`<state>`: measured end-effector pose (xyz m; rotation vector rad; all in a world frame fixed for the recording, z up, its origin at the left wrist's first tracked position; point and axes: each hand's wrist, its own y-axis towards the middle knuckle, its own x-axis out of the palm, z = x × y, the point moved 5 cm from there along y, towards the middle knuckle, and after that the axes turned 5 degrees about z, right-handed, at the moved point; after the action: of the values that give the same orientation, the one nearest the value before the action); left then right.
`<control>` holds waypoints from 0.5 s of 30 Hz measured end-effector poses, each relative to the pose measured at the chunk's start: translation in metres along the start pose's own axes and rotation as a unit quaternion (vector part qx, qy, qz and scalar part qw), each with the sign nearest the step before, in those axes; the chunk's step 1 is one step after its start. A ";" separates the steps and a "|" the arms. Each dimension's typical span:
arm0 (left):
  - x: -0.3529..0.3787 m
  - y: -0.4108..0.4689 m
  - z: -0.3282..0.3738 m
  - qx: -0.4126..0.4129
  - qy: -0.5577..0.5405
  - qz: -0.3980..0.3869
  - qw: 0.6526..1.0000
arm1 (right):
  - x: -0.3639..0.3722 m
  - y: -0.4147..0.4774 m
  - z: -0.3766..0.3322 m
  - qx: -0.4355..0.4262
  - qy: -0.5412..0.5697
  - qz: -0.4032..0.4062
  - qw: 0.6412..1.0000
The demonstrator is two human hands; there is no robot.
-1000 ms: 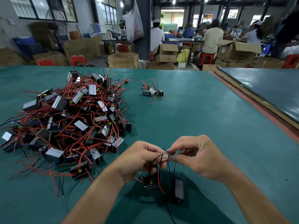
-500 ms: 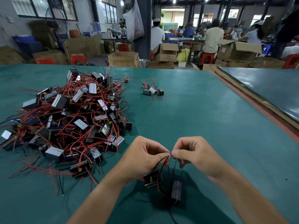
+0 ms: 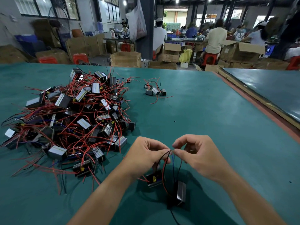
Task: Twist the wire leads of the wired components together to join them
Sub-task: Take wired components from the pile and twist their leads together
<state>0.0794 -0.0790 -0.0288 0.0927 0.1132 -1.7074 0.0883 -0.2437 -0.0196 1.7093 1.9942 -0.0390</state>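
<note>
At six o'clock on the green tabletop [image 3: 211,119], your left grip [image 3: 146,158] and right grip [image 3: 199,156] each pinch the thin black, red and blue wire leads [image 3: 170,151] above the two small black boxy components [image 3: 154,180], so if either pinch slackens, the twist could spring apart.

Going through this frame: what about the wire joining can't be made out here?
- Head view, the wire leads: whether they are twisted yet; the joint is tiny and pinched between the left hand and the right hand.
- Head view, the pile of components: lower pieces are buried under red wires, and the left side is cut by the frame edge.
- Head view, the nearer component: markings are too blurred to read.
</note>
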 end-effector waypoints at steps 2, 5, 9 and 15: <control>0.001 0.000 0.000 -0.006 -0.001 -0.013 1.000 | 0.002 -0.002 -0.005 -0.032 -0.025 -0.009 0.999; 0.000 -0.001 0.000 -0.021 -0.022 -0.022 0.999 | 0.001 -0.003 -0.009 -0.058 -0.050 0.009 0.997; 0.000 -0.001 0.000 -0.036 -0.036 -0.031 0.998 | 0.001 -0.002 -0.011 -0.070 -0.059 0.014 0.996; 0.000 0.001 -0.002 -0.032 -0.029 -0.026 0.999 | 0.001 -0.001 -0.009 -0.082 -0.068 0.011 0.994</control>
<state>0.0800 -0.0785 -0.0307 -0.0078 0.1278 -1.7556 0.0835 -0.2397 -0.0122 1.5802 1.8268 0.0142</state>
